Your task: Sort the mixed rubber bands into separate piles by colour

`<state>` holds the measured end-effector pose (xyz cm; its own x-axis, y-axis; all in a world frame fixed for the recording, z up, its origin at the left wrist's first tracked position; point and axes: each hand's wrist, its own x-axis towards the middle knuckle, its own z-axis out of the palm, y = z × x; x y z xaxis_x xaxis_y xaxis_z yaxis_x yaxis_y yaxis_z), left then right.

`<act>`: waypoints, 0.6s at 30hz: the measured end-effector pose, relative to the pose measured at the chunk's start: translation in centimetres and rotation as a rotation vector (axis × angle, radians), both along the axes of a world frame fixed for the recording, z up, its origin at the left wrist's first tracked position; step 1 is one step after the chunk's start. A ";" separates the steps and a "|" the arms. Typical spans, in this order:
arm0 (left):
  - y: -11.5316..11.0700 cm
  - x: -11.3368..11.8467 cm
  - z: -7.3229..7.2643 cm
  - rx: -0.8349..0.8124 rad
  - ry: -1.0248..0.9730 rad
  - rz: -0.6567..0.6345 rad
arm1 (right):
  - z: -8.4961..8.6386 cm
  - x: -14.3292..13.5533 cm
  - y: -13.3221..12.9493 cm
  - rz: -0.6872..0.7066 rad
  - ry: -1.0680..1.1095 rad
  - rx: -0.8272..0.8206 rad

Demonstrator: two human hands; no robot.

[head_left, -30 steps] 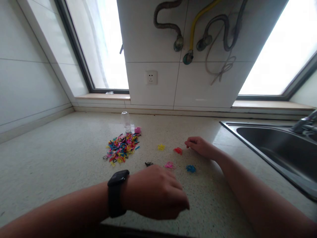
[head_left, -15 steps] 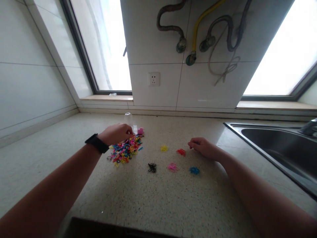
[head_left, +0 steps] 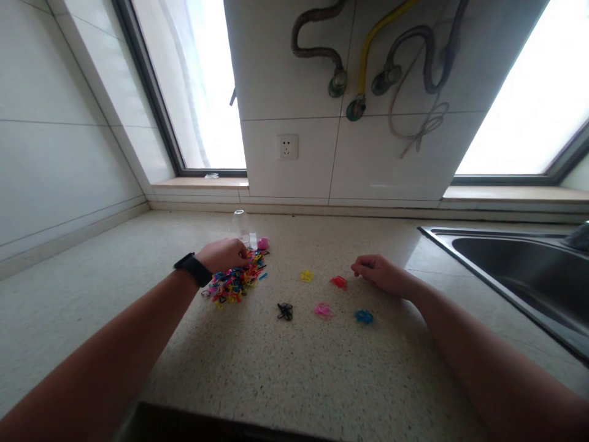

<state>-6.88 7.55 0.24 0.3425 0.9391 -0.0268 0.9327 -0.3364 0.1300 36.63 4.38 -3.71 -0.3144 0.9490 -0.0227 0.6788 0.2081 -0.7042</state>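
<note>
My left hand [head_left: 224,253] is over the far side of a mixed heap of small coloured rubber bands [head_left: 232,283], its fingers curled down into it; what they pinch is too small to make out. My right hand [head_left: 375,272] rests on the counter with fingers curled together, just right of a small red pile of bands [head_left: 339,282]; whether it holds anything is hidden. Between the hands lie a yellow pile [head_left: 307,275], a black pile [head_left: 285,311], a pink pile [head_left: 324,310] and a blue pile [head_left: 364,317].
Behind the heap stand a clear plastic bottle [head_left: 240,227] and a pink lid-like piece [head_left: 262,244]. A steel sink [head_left: 506,270] is set into the speckled counter [head_left: 276,374] at the right. A tiled wall with a socket [head_left: 288,147] and hoses rises behind.
My left hand has shifted slightly down and toward the heap. My right hand stays beside the red pile. The view has moved a little.
</note>
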 end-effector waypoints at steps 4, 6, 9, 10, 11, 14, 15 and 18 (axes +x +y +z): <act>0.4 -0.3 -0.4 -0.024 0.035 0.008 | 0.0 0.0 0.0 0.008 0.002 0.001; 0.5 -0.5 -0.4 -0.043 0.050 0.005 | 0.0 0.0 0.0 0.006 0.005 -0.007; 0.5 -0.6 -0.3 -0.053 0.054 0.001 | -0.1 0.1 0.1 0.005 0.015 -0.021; 0.4 -0.5 -0.2 -0.051 0.050 0.000 | -0.1 0.1 0.1 0.006 0.017 -0.026; 0.4 -0.5 -0.1 -0.047 0.044 -0.001 | -0.1 0.2 0.1 0.005 0.017 -0.031; 0.2 -0.5 0.3 -0.018 0.007 0.003 | -0.1 0.1 0.1 0.002 0.016 -0.037; 0.2 -0.5 0.5 -0.003 -0.011 0.005 | 0.0 0.1 0.1 0.001 0.015 -0.037; 0.2 -0.5 0.7 0.041 -0.067 0.010 | 0.1 0.0 0.0 -0.008 0.009 -0.049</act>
